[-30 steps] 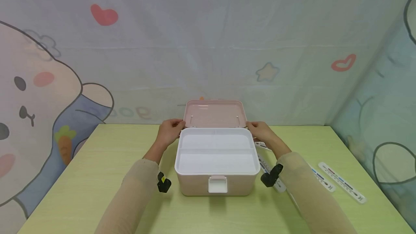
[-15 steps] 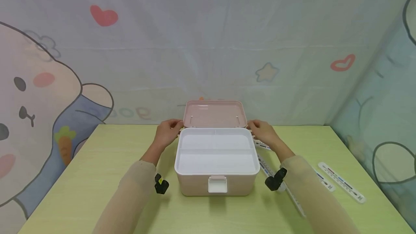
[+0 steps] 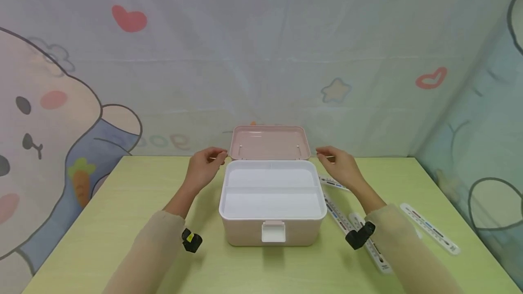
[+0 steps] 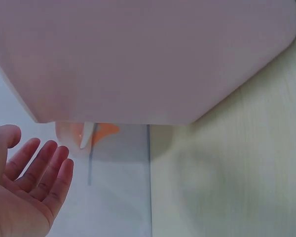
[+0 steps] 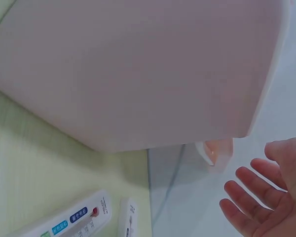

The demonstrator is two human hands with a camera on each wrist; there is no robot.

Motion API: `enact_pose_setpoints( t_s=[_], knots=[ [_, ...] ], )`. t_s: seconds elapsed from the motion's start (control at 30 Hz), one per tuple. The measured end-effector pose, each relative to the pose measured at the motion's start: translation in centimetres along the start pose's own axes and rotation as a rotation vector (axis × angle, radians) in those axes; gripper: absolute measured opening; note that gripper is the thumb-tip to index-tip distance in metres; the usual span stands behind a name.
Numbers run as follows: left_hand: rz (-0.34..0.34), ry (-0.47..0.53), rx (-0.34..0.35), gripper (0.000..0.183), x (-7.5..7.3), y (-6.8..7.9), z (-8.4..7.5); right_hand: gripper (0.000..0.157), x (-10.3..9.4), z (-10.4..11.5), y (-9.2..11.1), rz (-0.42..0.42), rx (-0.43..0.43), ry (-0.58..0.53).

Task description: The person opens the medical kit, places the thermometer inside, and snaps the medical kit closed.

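Note:
A pink storage box [image 3: 245,232] stands on the table with its pink lid [image 3: 270,143] swung back. A white divided tray [image 3: 273,203] sits in its top, and a white latch [image 3: 273,232] hangs at the front. Beside the lid's left edge is my left hand [image 3: 203,167], apart from the box, its fingers loosely bent around nothing. My right hand [image 3: 339,165] mirrors it off the lid's right edge. Both wrist views show relaxed fingers, the left hand [image 4: 32,190] and the right hand [image 5: 266,192] clear of the pink box wall.
Several white strip thermometers lie on the table right of the box. One thermometer [image 3: 430,229] is far right, another [image 3: 338,214] lies against the box side, and one more [image 3: 373,251] is partly under my right wrist's camera. A printed curtain [image 3: 278,58] hangs behind the table.
Both hands have let go of the lid's sides and drawn outward, the left hand to the left and the right hand to the right. The box and lid have stayed in place.

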State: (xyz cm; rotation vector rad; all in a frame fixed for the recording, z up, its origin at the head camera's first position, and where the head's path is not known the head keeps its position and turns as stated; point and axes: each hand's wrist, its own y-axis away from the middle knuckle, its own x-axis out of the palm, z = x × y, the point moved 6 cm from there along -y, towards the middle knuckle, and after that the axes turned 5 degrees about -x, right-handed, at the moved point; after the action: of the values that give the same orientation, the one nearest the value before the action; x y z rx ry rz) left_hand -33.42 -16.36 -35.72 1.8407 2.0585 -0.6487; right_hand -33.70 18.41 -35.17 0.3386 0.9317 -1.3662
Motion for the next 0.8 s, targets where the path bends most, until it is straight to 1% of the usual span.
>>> enact_pose_setpoints(
  t_s=[0.2,0.3,0.47,0.57,0.67,0.8],
  knots=[
    [-0.024,-0.050,0.052,0.027,-0.8,1.1,-1.1,0.036,-0.2,0.3,1.0,-0.010,-0.071,0.010],
    [-0.018,-0.041,0.065,0.027,-1.1,1.8,-1.5,0.037,-0.3,0.4,1.4,-0.020,-0.106,0.006],
    [0.015,-0.002,0.078,0.029,-1.2,2.8,-1.9,0.039,-0.7,0.1,2.2,-0.033,-0.121,0.015],
    [0.026,0.003,0.088,0.030,-1.3,3.6,-2.1,0.040,-0.9,-0.1,2.7,-0.045,-0.129,0.018],
    [0.038,-0.001,0.078,0.032,-1.3,4.4,-2.2,0.041,-1.2,-0.2,3.2,-0.053,-0.141,0.009],
    [0.060,0.015,0.094,0.035,-1.3,5.4,-2.3,0.044,-1.2,-0.8,3.8,-0.045,-0.136,0.009]
  ],
)
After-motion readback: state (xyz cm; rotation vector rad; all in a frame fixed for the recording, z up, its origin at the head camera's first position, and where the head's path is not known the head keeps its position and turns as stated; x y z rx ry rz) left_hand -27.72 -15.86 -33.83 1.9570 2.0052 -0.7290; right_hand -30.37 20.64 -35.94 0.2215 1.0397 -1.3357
